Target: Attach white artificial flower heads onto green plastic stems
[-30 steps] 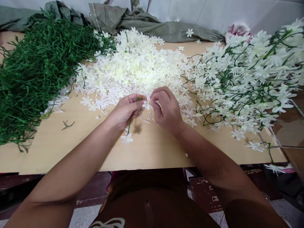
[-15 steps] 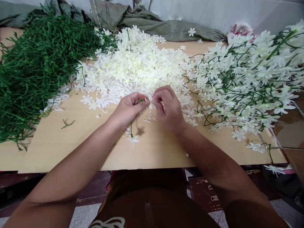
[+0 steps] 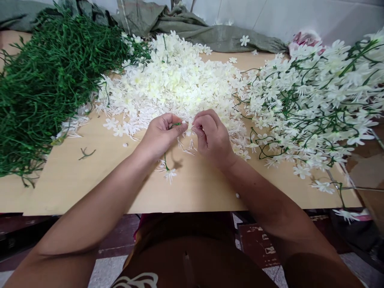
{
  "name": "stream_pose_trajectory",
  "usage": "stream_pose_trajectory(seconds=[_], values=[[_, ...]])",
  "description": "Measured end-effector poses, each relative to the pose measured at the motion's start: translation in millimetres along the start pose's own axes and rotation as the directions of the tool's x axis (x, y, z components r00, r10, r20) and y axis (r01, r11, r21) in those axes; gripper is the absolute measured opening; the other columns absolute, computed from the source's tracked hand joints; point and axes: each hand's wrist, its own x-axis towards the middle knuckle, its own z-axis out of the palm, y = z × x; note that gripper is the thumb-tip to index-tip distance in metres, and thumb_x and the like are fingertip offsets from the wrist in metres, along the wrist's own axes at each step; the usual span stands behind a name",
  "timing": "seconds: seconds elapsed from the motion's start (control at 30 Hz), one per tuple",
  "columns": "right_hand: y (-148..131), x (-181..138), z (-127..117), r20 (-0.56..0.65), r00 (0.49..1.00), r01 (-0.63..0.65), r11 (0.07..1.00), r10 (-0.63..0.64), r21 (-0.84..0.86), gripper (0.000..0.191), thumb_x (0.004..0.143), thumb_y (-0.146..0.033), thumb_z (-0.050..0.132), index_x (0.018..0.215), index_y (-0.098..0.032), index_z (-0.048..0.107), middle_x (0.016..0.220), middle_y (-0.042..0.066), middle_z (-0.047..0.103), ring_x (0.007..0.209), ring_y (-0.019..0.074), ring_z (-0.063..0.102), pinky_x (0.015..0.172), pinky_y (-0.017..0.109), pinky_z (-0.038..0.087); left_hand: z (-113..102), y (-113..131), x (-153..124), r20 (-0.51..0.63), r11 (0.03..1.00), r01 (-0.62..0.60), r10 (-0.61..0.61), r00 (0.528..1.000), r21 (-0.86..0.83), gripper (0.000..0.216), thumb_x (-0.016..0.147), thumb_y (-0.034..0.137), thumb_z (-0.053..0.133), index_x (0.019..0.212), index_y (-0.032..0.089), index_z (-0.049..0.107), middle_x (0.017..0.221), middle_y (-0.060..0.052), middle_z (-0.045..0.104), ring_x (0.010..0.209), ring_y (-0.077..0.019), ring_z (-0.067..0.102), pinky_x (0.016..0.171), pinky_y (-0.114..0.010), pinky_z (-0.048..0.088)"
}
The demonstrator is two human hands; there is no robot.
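Green plastic stem, thin and wiry: held in the left hand, near the middle of the pale wooden tabletop. Its upper tip shows at the left fingertips; the rest hangs down below the hand, just above the wood. A white fabric flower sits on the lower end of the green plastic stem, close over the tabletop; contact cannot be told.

Left hand: closed, thumb and fingers pinching the stem's upper end.

Right hand: closed, fingers curled, thumb and forefinger pinching a small white flower head. The flower head sits right at the stem tip, between the two sets of fingertips, which nearly meet. Whether it is seated on the tip cannot be told.

Surroundings, outward:
- Just beyond the hands, far side: large heap of loose white and cream flower heads, with scattered ones spilling toward the hands.
- Right: heap of assembled sprays, white flowers on green stems, reaching to the table's right edge.
- Left: dense pile of bare green stems.
- Near left, apart from the piles: one small forked green stem scrap.
- Near edge, by the right forearm: a tiny white bead.
- Far edge: crumpled grey-green cloth against the white wall.
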Motion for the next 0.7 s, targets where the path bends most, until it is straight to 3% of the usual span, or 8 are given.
stream_pose_trajectory(seconds=[0.27, 0.37, 0.43, 0.53, 0.63, 0.7], values=[[-2.0, -2.3, 4.9, -0.009, 1.0, -0.01, 0.999, 0.011, 0.04, 0.016, 0.092, -0.014, 0.04, 0.078, -0.023, 0.04, 0.081, 0.002, 0.05, 0.073, 0.013, 0.048, 0.069, 0.03, 0.045, -0.8, -2.5, 3.1, 0.025, 0.999, 0.016, -0.015, 1.0, -0.031, 0.021, 0.06, 0.017, 0.078, 0.065, 0.015, 0.057, 0.048, 0.008, 0.043, 0.049, -0.0056, 0.042, 0.049, -0.019, 0.032], [-1.3, -2.3, 3.6, 0.02, 0.991, -0.136, 0.976, 0.134, 0.168, 0.013, 0.087, -0.014, 0.049, 0.077, -0.021, 0.044, 0.079, 0.0, 0.05, 0.074, 0.012, 0.049, 0.069, 0.029, 0.045, -2.1, -0.4, 3.9, 0.033, 0.998, 0.004, -0.002, 0.999, -0.064, 0.019, 0.063, 0.02, 0.078, 0.068, 0.014, 0.061, 0.047, 0.007, 0.044, 0.049, -0.0056, 0.043, 0.049, -0.019, 0.032], [0.8, -2.1, 2.3, 0.073, 0.952, -0.303, 0.893, 0.296, 0.334, 0.011, 0.086, -0.019, 0.055, 0.079, -0.02, 0.047, 0.077, -0.001, 0.051, 0.07, 0.0101, 0.05, 0.064, 0.026, 0.045, -2.8, 1.3, 3.7, 0.021, 0.997, -0.019, 0.021, 1.0, -0.079, 0.015, 0.065, 0.019, 0.076, 0.07, 0.014, 0.063, 0.048, 0.007, 0.045, 0.05, -0.0056, 0.043, 0.049, -0.019, 0.032], [6.3, -2.0, 1.3, 0.176, 0.854, -0.492, 0.652, 0.489, 0.577, 0.02, 0.083, -0.032, 0.065, 0.082, -0.021, 0.048, 0.077, -0.003, 0.055, 0.064, 0.0075, 0.053, 0.062, 0.025, 0.048, -3.0, 1.9, 2.8, 0.021, 0.998, -0.041, 0.042, 0.999, -0.057, 0.011, 0.067, 0.014, 0.072, 0.073, 0.014, 0.063, 0.052, 0.006, 0.05, 0.051, -0.0053, 0.044, 0.05, -0.018, 0.034], [10.6, -3.0, 2.5, 0.233, 0.78, -0.54, 0.436, 0.581, 0.72, 0.031, 0.076, -0.04, 0.073, 0.08, -0.021, 0.049, 0.08, -0.003, 0.057, 0.065, 0.0066, 0.056, 0.065, 0.024, 0.051, -1.9, -0.7, 2.2, 0.061, 0.999, -0.042, 0.042, 0.997, -0.008, 0.01, 0.067, 0.013, 0.071, 0.074, 0.013, 0.063, 0.059, 0.004, 0.058, 0.054, -0.0058, 0.048, 0.053, -0.019, 0.037], [10.7, -3.7, 3.7, 0.271, 0.752, -0.552, 0.351, 0.601, 0.756, 0.034, 0.072, -0.041, 0.076, 0.079, -0.021, 0.05, 0.079, -0.004, 0.058, 0.064, 0.0059, 0.055, 0.065, 0.024, 0.051, -1.2, -3.4, 2.4, 0.061, 0.998, -0.062, 0.061, 0.996, 0.014, 0.012, 0.067, 0.015, 0.072, 0.074, 0.013, 0.063, 0.062, 0.003, 0.06, 0.057, -0.0065, 0.051, 0.055, -0.019, 0.039]])
